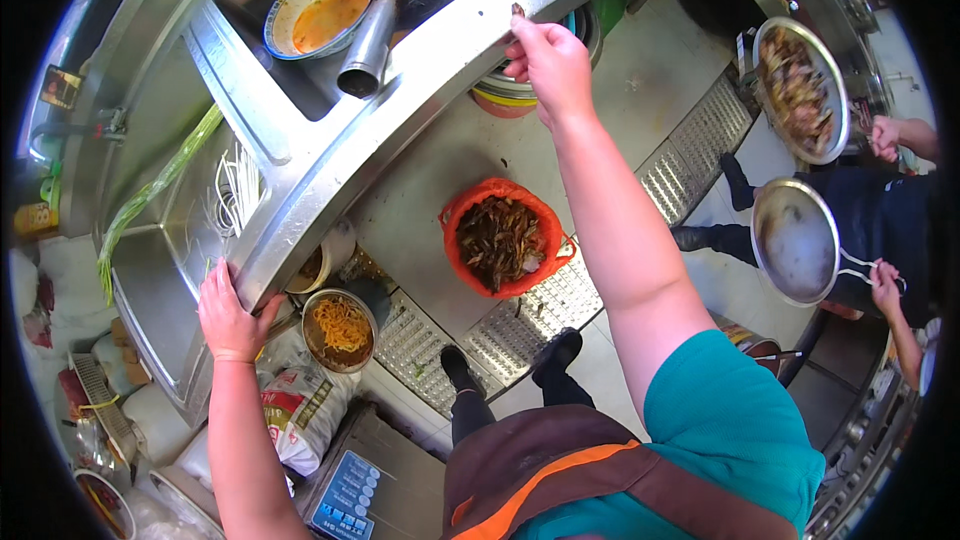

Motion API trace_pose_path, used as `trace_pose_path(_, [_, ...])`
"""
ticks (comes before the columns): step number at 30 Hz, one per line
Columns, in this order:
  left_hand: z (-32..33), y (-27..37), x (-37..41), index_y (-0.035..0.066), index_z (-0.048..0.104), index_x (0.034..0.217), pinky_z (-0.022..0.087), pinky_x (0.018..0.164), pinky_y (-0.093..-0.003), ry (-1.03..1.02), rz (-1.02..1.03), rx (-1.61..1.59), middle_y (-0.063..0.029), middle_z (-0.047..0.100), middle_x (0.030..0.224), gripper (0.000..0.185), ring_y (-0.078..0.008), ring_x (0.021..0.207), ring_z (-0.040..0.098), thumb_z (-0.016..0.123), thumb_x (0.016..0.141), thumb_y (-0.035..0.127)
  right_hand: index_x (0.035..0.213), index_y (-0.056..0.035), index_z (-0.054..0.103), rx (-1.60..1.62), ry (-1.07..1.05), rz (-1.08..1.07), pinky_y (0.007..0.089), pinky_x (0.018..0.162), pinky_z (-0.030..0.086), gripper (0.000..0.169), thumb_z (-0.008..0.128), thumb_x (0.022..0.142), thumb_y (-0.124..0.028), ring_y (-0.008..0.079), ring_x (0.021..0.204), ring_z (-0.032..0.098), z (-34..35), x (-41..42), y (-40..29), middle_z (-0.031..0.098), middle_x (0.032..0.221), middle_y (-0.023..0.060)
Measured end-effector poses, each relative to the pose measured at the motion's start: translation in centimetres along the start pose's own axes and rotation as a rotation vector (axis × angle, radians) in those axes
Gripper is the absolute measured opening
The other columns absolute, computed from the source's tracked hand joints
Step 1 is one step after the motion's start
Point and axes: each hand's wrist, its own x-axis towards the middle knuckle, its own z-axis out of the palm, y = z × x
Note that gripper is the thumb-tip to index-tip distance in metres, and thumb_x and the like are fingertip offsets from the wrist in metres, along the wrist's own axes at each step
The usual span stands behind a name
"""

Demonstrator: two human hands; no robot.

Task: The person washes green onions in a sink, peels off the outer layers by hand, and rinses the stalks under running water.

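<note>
My left hand [232, 322] rests on the rim of a stainless steel sink [300, 240], fingers spread and holding nothing. Beside it in the basin are a bundle of thin white strands [238, 191] and a long green stalk-like vegetable [154, 191]. At the far part of the rim, my right hand [555, 64] pinches a small brown scrap [517, 10] between thumb and fingertips. In another basin sit a patterned bowl [274, 21] with orange liquid and a wok with a hollow metal handle [365, 52]. On the floor below stands an orange-red lined bucket [452, 240] of brown scraps [499, 240].
A co-worker's hand [887, 285] holds a pan [795, 240] at right, near a large bowl of brown food pieces [799, 94]. Perforated metal floor grates [427, 349] run under my feet. A pan of orange shreds [343, 322], a sack [315, 412] and a box [390, 465] stand at lower left.
</note>
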Motion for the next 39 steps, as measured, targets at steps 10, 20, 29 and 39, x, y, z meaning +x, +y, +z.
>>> trace_pose_path(10, [0.8,-0.1,-0.1,-0.002,0.033,0.124,0.038,0.086,-0.0398,0.021,0.009,-0.007,-0.0182,0.047,0.109,0.087,-0.0338,0.099,0.046,0.072,0.06,0.042,0.075,-0.0011,0.053,-0.285,0.086,-0.033,0.0229,0.058,0.043,0.016,0.065,0.076,-0.012,0.0086,0.058,0.051,-3.9,-14.0,13.2,0.055,0.062,0.0024])
trace_pose_path(20, [0.3,0.1,0.0,-0.002,0.034,0.124,0.039,0.087,-0.0388,0.029,0.039,0.07,-0.0183,0.048,0.111,0.082,-0.0329,0.104,0.045,0.068,0.066,0.045,0.1,-0.0026,0.055,-0.896,-0.618,0.449,0.0373,0.083,0.042,0.033,0.057,0.067,-0.009,0.0325,0.097,0.052,-14.4,-34.0,24.4,0.054,0.101,0.0179])
trace_pose_path(29, [0.2,0.3,-0.3,0.0,0.038,0.121,0.043,0.08,-0.0384,0.084,0.052,0.089,-0.015,0.05,0.106,0.079,-0.0304,0.1,0.049,0.064,0.067,0.051,0.089,-0.0074,0.061,-1.156,-0.292,0.833,0.0363,0.078,0.045,0.023,0.057,0.07,-0.02,0.0289,0.088,0.057,-26.7,-48.5,26.4,0.061,0.09,0.0134])
trace_pose_path(39, [0.2,0.7,-0.5,0.002,0.04,0.121,0.044,0.078,-0.0389,0.101,0.036,0.116,-0.0135,0.051,0.106,0.078,-0.0293,0.098,0.05,0.06,0.068,0.056,0.092,-0.005,0.059,-0.937,-0.115,0.808,0.0318,0.074,0.047,0.023,0.058,0.075,-0.02,0.0225,0.081,0.06,-21.6,-54.1,25.5,0.063,0.085,0.0099])
